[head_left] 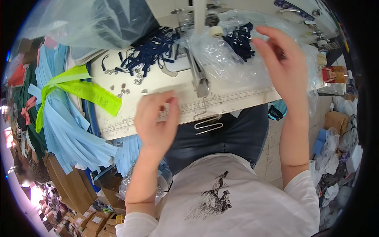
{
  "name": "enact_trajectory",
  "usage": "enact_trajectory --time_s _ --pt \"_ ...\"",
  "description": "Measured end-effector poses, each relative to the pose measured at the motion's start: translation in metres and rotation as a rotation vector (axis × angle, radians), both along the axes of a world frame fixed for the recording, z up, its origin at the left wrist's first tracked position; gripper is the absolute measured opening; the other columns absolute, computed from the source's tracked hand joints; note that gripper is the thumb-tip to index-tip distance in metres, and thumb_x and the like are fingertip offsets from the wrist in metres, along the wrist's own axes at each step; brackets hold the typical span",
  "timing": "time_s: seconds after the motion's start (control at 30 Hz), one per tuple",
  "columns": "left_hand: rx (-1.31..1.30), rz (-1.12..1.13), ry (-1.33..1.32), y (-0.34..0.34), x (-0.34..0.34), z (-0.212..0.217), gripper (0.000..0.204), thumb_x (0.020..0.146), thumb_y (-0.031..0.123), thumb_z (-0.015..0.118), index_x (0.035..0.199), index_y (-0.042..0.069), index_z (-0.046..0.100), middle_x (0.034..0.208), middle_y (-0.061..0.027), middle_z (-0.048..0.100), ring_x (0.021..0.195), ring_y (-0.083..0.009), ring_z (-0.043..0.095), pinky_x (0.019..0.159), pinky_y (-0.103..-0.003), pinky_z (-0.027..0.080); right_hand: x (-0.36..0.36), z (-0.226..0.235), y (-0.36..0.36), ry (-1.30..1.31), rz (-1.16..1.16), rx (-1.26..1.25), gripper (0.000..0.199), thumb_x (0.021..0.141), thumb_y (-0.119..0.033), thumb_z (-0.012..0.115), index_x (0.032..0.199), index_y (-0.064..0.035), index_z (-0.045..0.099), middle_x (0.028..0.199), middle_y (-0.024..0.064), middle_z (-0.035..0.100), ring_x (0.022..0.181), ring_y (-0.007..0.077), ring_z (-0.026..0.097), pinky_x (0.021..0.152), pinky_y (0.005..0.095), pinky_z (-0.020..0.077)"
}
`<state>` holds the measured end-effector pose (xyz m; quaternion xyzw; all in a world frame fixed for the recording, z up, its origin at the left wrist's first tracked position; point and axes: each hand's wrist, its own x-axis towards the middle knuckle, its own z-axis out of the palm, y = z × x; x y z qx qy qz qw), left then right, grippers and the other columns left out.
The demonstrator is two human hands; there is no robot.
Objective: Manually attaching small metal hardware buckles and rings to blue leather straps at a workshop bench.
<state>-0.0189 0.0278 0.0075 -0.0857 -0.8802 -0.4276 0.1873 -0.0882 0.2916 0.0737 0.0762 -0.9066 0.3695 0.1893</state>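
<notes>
My left hand (154, 120) hovers over the front edge of the white work table, slightly blurred. Its fingers are curled, and thumb and forefinger come together in a pinch; whatever may be between them is too small to make out. Farther right, my right hand (285, 65) is raised with thumb and forefinger apart and nothing visible between them. Just left of its fingertips lie dark blue pieces (240, 41) on clear plastic. A pile of dark blue cord loops (152, 51) lies left of the machine foot. Small silvery metal pieces (138, 77) are scattered beside the pile.
A sewing machine (256, 10) stands at the back. A metal guide (202, 85) and bent wire (208, 125) reach the table's front edge. Light blue strips (65, 114), tied with a yellow-green band (96, 94), hang at left. Clear plastic (221, 59) covers the right side.
</notes>
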Motion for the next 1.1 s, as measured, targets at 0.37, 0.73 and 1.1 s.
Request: enact_trajectory --time_s 0.37,0.73,1.1 --pt "-0.51 0.064 0.013 -0.049 -0.08 0.009 0.019 0.079 0.018 0.072 0.091 0.004 0.07 0.088 -0.0113 0.063 0.084 -0.0311 0.057 0.076 -0.04 0.045 0.154 -0.072 -0.017 -1.366 -0.096 -1.984 0.011 0.094 -0.014 0.05 0.095 -0.0048 0.055 0.088 0.0039 0.054 0.067 0.0093 0.046 0.044 0.0197 0.0322" --pt "-0.157 0.159 -0.171 -0.052 -0.062 0.024 0.02 0.093 0.015 0.063 0.106 0.0 0.067 0.086 -0.0071 0.069 0.075 -0.0091 0.061 0.069 -0.022 0.046 0.225 -0.102 -0.013 -1.565 0.032 -1.742 0.01 0.098 -0.005 0.047 0.103 -0.0019 0.055 0.104 0.0144 0.062 0.076 0.0127 0.056 0.052 0.0203 0.0377" --pt "0.462 0.1 -0.291 -0.046 0.0 0.029 0.014 0.09 0.008 0.065 0.1 -0.001 0.059 0.091 -0.0104 0.069 0.069 -0.008 0.057 0.06 -0.021 0.043 0.236 -0.101 -0.019 -1.294 0.549 -1.407 0.021 0.101 -0.02 0.05 0.107 -0.0014 0.057 0.083 0.0046 0.06 0.056 0.0059 0.045 0.05 0.019 0.0354"
